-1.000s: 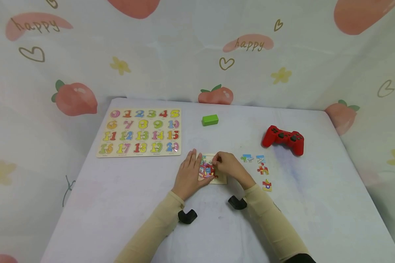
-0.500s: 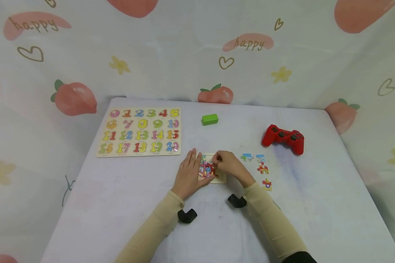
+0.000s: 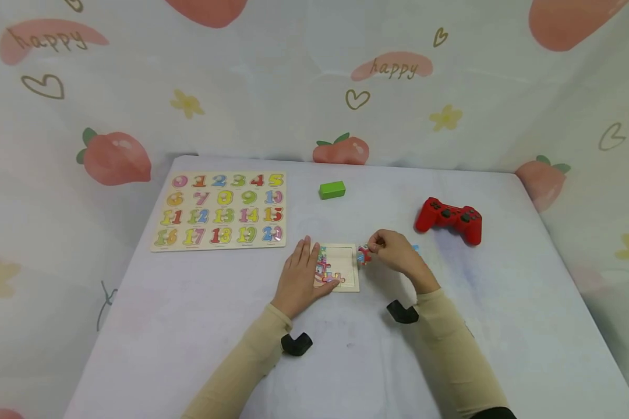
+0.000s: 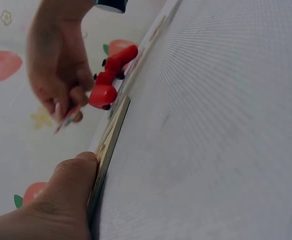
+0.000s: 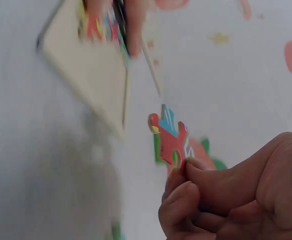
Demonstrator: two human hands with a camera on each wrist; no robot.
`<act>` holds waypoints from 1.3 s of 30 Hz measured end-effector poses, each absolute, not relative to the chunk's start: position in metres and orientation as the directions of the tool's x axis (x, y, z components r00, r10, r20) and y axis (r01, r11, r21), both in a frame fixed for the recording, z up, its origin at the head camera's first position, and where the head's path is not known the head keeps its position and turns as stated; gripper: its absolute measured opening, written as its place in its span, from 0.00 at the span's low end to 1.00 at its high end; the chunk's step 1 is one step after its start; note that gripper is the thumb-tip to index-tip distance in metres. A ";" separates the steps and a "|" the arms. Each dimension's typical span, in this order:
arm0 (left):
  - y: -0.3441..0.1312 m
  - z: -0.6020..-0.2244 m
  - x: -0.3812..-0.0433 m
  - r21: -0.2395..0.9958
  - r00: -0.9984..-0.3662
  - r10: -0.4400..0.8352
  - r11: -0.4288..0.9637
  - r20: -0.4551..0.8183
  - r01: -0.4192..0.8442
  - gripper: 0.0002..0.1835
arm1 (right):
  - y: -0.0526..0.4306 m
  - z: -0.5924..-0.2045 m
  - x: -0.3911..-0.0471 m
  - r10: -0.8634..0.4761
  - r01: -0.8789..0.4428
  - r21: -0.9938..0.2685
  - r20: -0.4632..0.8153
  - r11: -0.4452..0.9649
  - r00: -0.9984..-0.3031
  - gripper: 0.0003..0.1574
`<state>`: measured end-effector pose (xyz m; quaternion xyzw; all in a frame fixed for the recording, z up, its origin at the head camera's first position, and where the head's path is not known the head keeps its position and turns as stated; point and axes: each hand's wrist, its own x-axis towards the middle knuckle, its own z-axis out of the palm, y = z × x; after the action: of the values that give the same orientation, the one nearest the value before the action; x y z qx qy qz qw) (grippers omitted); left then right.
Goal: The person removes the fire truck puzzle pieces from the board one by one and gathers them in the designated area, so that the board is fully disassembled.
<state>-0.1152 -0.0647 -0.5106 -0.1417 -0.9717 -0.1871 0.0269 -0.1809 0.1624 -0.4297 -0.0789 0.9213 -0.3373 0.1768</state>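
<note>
A pale cloth backdrop (image 3: pixel 272 116) printed with peaches, hearts and "happy" rises behind the white-covered table (image 3: pixel 545 331). On the table's far left lies a wooden number puzzle board (image 3: pixel 212 208) running from 0 to 20, flat, well away from both hands, so it leaves room around the work.

The left hand (image 3: pixel 300 276) lies with fingers straight along the left side of a small jigsaw tray, its thumb stretched over the near edge; it grips nothing and probably serves as a stop against sliding. The right hand (image 3: pixel 398 251) is raised just beyond the tray's right side, thumb and forefinger pinching a jigsaw piece. A red game controller (image 3: pixel 448 217) sits farther back on the right, near neither hand, apparently set aside.

The jigsaw tray (image 3: pixel 348 262) is flat between the hands, within easy reach of both. Pieces fill its left side and part of the near edge, while the rest of its wooden floor is bare. A green rectangular block (image 3: pixel 332 190) lies behind it, well apart.

The jigsaw piece (image 5: pixel 170 137), red with light blue, is off the table and clear of the tray. Held by one end, it leaves most of its outline exposed, likely making its knobs easier to see.
</note>
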 end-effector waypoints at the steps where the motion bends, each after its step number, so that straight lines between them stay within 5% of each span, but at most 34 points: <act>1: -0.065 -0.510 -0.115 0.358 -0.959 0.264 0.890 0.100 0.283 0.52 | 0.171 -0.429 -0.181 -0.262 -0.025 -0.648 -0.272 0.761 -0.926 0.06; 13: -0.068 -0.515 -0.117 0.346 -0.959 0.270 0.894 0.092 0.285 0.45 | 0.238 -0.431 -0.173 -0.254 -0.035 -0.620 -0.267 0.783 -0.930 0.05; 39: -0.066 -0.512 -0.116 0.353 -0.957 0.272 0.890 0.095 0.288 0.44 | 0.226 -0.457 -0.170 -0.268 -0.118 -0.535 -0.212 0.837 -0.940 0.06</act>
<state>-0.1162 -0.0659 -0.5116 -0.1442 -0.9719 -0.1847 0.0214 -0.1696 0.2259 -0.4567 -0.1017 0.9480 -0.2670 0.1405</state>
